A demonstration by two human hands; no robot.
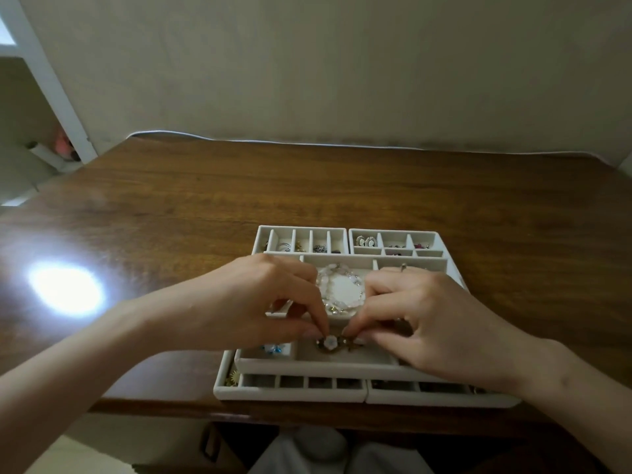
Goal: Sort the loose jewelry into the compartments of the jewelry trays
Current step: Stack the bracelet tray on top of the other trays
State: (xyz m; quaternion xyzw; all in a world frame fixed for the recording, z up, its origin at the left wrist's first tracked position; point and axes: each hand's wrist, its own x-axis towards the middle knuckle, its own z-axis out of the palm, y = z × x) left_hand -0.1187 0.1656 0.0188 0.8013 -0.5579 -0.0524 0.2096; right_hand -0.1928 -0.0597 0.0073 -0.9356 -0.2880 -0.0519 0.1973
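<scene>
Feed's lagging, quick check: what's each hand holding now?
Left hand: pinches the white-flower gold-toned metal jewelry piece.
Right hand: pinches the same piece's other end.

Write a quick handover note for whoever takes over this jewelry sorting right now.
Hands: left hand and right hand both pinch the white flower piece with their fingers at the near middle compartment of the top tray.
Done: bead bracelet lies in the centre compartment, blue piece in the near-left one; the back trays hold small items.
Left: lay the flower piece down, let go.

The top tray (325, 369) hides most of the lower trays (290, 393); far jewelry (319, 248) is too small to identify.
</scene>
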